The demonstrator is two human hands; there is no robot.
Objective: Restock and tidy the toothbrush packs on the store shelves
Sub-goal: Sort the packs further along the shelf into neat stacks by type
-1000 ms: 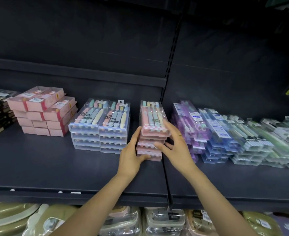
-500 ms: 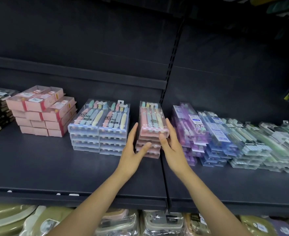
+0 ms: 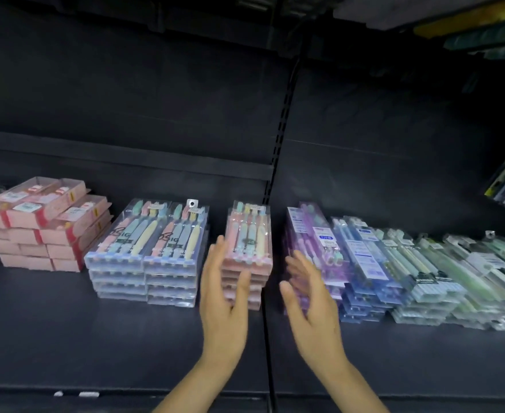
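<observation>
pink stack (image 3: pixel 249 257): toothbrush packs piled flat near the middle of the shelf (image 3: pixel 120 347), just left of the upright seam; the lower packs sit slightly stepped, the top one lies square.
left hand (image 3: pixel 221 305): fingers straight, palm facing the stack's left side; touching or just off it, can't tell through the blur. Holds nothing.
right hand (image 3: pixel 309 305): fingers spread and relaxed, empty, clear of the pink stack; blurred, in front of the purple packs (image 3: pixel 310 234).
why: palms face each other across the stack, so this reads as squaring its sides, not lifting it.
neighbours: clear pastel packs (image 3: pixel 147 248) in two neat columns to the left, pink boxes (image 3: pixel 42 222) beyond those; blue and green packs (image 3: pixel 424 263) to the right lean and overlap.
judgement: the right-hand row looks the untidiest, likely next.
</observation>
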